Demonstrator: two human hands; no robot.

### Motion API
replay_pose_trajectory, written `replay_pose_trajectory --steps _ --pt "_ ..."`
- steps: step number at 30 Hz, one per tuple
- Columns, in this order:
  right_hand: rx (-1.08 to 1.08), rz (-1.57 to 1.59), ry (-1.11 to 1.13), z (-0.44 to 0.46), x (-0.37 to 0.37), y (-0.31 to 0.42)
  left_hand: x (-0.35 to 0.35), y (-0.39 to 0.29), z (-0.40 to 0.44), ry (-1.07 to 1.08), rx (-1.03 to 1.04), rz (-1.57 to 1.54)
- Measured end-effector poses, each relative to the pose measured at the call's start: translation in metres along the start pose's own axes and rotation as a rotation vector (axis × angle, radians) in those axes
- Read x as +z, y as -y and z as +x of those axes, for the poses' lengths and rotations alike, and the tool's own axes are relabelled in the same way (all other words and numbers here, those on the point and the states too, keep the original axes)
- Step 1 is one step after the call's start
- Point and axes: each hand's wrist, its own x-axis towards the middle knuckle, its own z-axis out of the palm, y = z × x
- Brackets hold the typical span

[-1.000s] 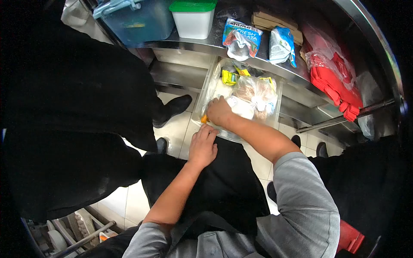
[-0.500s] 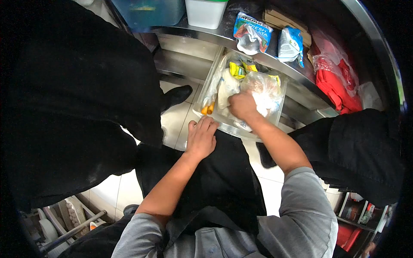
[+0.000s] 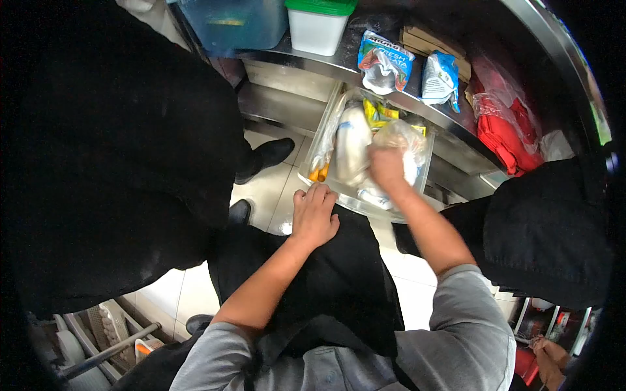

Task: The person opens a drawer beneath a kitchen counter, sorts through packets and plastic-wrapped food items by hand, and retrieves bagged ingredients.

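Steel shelf overhangs the drawer. Left hand, loosely open, rests at its front rim; right hand, blurred, grip unclear, has shifted rightward to the clear bag, leaving the white bag exposed inside.

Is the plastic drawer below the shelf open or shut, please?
Open: the drawer sticks out past the shelf, and the right hand is inside, among bags.

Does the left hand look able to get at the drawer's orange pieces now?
Probably yes: the left hand is at the drawer rim, close to the orange pieces, with apparently only that rim between; whether clear plastic covers them is hard to tell.
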Motion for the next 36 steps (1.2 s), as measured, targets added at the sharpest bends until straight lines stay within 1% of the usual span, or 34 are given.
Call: replay_pose_trajectory --steps 1,3,4,6,7,9,11,12,13,14,15,16,17,18,19,20,21,23,24,27,31,33,34,35,36 --pt "-0.035 -0.054 0.069 0.003 0.021 0.019 0.003 0.0 0.0 -0.017 -0.004 0.004" --pt "-0.079 0.011 0.126 0.006 0.03 0.062 0.008 0.0 -0.002 -0.029 -0.004 0.009" --pt "-0.078 0.013 0.122 0.012 0.027 0.067 0.008 0.002 -0.003 -0.02 0.001 0.023" --pt "-0.011 0.11 0.356 0.021 0.011 0.071 0.005 0.003 -0.007 0.0 0.001 0.033" --pt "-0.007 0.112 0.355 0.022 -0.002 0.065 0.001 0.002 -0.006 0.016 0.004 0.0" --pt "-0.122 0.531 0.183 0.028 -0.031 0.04 0.0 0.005 -0.001 0.022 0.013 -0.033" --pt "0.043 0.464 -0.355 0.038 -0.038 0.014 0.005 0.007 -0.005 -0.002 0.016 -0.131" --pt "0.145 0.343 -0.247 0.039 -0.06 0.004 0.007 0.004 -0.008 0.006 0.015 -0.132" --pt "0.245 0.221 -0.139 0.04 -0.08 -0.007 0.009 -0.001 -0.009 -0.131 -0.067 -0.277" --pt "0.251 0.222 -0.137 0.039 -0.071 -0.02 0.011 -0.007 -0.009 -0.269 -0.148 -0.419" --pt "0.321 0.198 -0.076 0.037 -0.056 -0.032 0.015 -0.011 -0.009 -0.264 -0.146 -0.418" --pt "0.389 0.174 -0.014 0.035 -0.042 -0.04 0.021 -0.014 -0.011 -0.17 -0.555 -0.968" --pt "0.389 0.175 -0.014 0.03 -0.035 -0.043 0.026 -0.016 -0.011 -0.055 -0.971 -1.509" --pt "0.404 0.307 -0.038 0.022 -0.028 -0.044 0.031 -0.016 -0.01 0.149 -1.198 -1.759" --pt "0.41 0.439 -0.063 0.018 -0.022 -0.045 0.024 -0.03 0.0 0.185 -1.343 -1.774" --pt "0.301 0.339 -0.16 0.016 -0.022 -0.048 0.037 -0.03 0.007 0.149 -1.283 -1.7" --pt "0.287 0.343 -0.161 0.015 -0.02 -0.048 0.049 -0.025 0.012 0.116 -1.227 -1.622" --pt "0.14 0.379 -0.408 0.011 -0.047 -0.039 0.056 -0.016 0.022 0.102 -1.21 -1.675" --pt "0.092 0.321 -0.458 0.008 -0.059 -0.031 0.059 -0.014 0.026 0.106 -1.192 -1.726" --pt "0.134 0.267 -0.467 0.013 -0.07 -0.027 0.074 -0.01 0.014 0.122 -1.141 -1.745" --pt "0.201 0.287 -0.467 0.01 -0.072 -0.036 0.069 -0.024 0.018 0.123 -1.067 -1.742" --pt "0.11 0.327 -0.474 0.001 -0.076 -0.041 0.063 -0.025 0.022 0.212 -0.885 -1.39" --pt "0.138 0.387 -0.431 -0.003 -0.08 -0.04 0.063 -0.032 0.03 0.045 -0.894 -1.432" --pt "0.143 0.382 -0.439 -0.005 -0.084 -0.039 0.062 -0.032 0.04 0.051 -0.883 -1.433" --pt "0.182 0.437 -0.435 -0.007 -0.084 -0.041 0.064 -0.029 0.056 0.07 -0.941 -1.385"
